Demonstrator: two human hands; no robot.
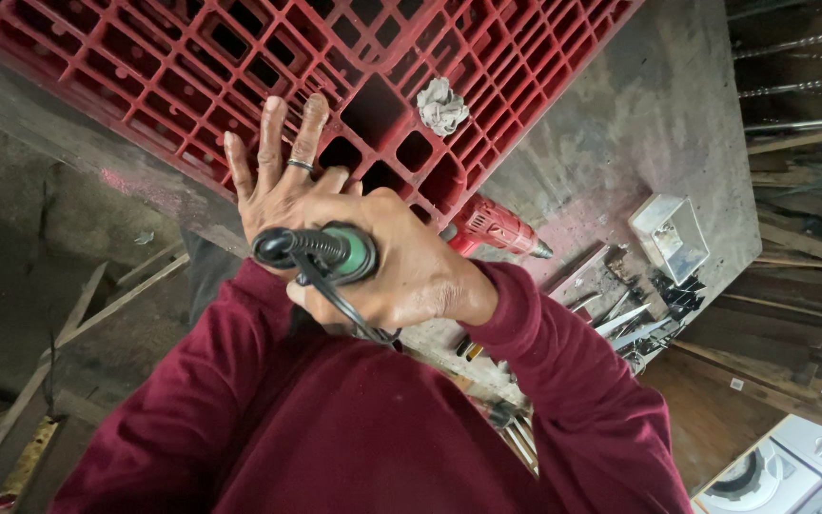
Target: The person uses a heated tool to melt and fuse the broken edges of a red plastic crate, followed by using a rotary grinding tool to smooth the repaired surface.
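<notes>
Seen from above, a person in a maroon sweater [335, 428] works over a red plastic pallet [268, 67] lying on a worn wooden bench [639, 105]. The right hand [401, 271], near the centre, is clamped in a fist around a green-and-black power tool [321, 252], whose black cord [344, 309] curls down toward six o'clock. The left hand [273, 176], touching the right at its ten o'clock, has its fingers straight and slightly apart, with a ring on one; it reaches toward the pallet. A crumpled grey rag [441, 105] sits on the pallet at one o'clock. A red drill [492, 227] lies on the bench at three o'clock, with a small white box [670, 233] and loose metal tools [639, 319] farther right.
</notes>
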